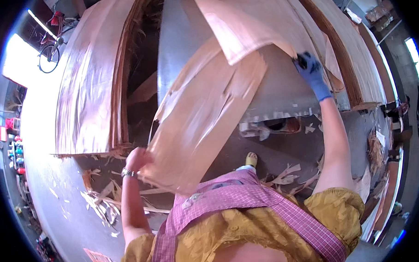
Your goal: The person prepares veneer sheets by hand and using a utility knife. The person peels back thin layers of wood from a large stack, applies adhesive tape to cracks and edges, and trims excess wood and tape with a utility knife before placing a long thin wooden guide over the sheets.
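A long, thin sheet of wood veneer [204,108] slants across the front of me, torn in places and slightly blurred. My left hand [139,160], bare with a band at the wrist, is closed on its near left end. In a blue-grey glove, my right hand [310,71] grips the corner of a second veneer sheet [243,30]. That sheet is partly lifted, its near edge overlapping the far end of the first one. Below both lies a smooth grey metal tabletop [282,94].
Tall veneer stacks stand on both sides: a left stack [87,80] across a dark gap, and a right stack [357,56] beside the tabletop. Veneer scraps [105,199] litter the floor, some near my shoe [251,159]. A bicycle [48,58] stands far left.
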Tool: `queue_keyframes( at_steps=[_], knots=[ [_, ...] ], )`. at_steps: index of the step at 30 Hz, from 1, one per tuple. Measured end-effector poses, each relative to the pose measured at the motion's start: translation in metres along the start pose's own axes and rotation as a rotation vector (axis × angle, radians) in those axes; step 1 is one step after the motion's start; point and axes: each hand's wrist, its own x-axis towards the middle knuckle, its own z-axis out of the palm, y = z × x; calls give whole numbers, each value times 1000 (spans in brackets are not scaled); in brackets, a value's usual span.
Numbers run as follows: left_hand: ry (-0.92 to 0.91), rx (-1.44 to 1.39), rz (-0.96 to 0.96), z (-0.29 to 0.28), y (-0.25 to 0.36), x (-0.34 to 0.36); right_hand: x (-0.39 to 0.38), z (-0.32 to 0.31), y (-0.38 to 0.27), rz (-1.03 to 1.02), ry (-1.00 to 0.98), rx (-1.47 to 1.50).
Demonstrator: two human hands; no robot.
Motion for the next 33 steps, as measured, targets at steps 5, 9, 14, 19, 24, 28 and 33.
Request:
queue_keyframes(
  at_steps=[5,9,14,19,24,28,33],
  knots=[
    [155,180,-173,-93,-202,-44,-75,5,-124,203,-385,-188],
    [447,334,-84,-178,-308,-41,-92,16,-198,258,-524,-214],
    [548,434,-6,-290,-369,-31,-12,69,-363,374,-109,335],
    [444,431,28,-365,-309,8,-11,198,-437,179,-372,320],
    [433,502,56,-407,-330,33,1,219,-486,343,-571,52],
    [321,488,36,-458,-407,90,16,202,-504,445,-694,72],
    [568,584,290,-460,-480,230,51,187,-507,351,-279,8]
  ],
)
